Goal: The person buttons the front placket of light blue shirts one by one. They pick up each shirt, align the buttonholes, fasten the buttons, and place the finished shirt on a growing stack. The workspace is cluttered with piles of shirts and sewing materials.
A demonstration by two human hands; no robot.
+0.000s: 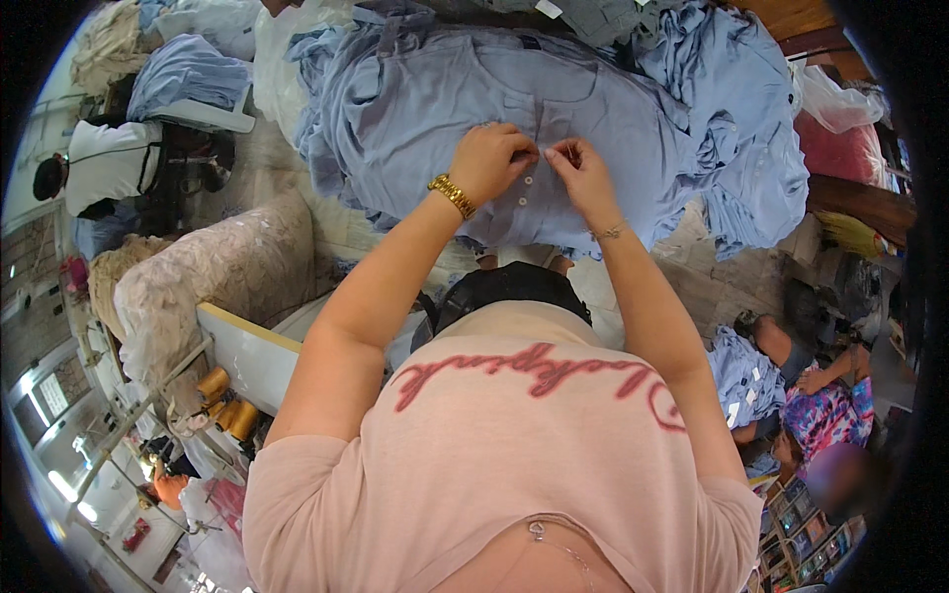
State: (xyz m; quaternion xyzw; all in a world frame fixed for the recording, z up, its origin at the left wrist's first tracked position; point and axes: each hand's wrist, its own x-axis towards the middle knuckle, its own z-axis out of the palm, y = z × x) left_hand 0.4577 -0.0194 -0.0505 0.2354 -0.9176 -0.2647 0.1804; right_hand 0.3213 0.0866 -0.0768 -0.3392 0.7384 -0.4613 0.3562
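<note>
In a cluttered workroom (pixel 707 292), left hand (pixel 491 158) and right hand (pixel 581 178) pinch a light-blue buttoned cloth garment (pixel 534 107), its support hidden.

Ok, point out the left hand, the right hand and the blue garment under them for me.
Left hand (pixel 490 164): head view, on the back of the hand.
Right hand (pixel 587 180): head view, on the back of the hand.
Blue garment (pixel 578 111): head view, on the cloth beside the button strip.

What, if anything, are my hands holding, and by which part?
Your left hand and right hand appear to pinch the blue garment by its button placket.
</note>
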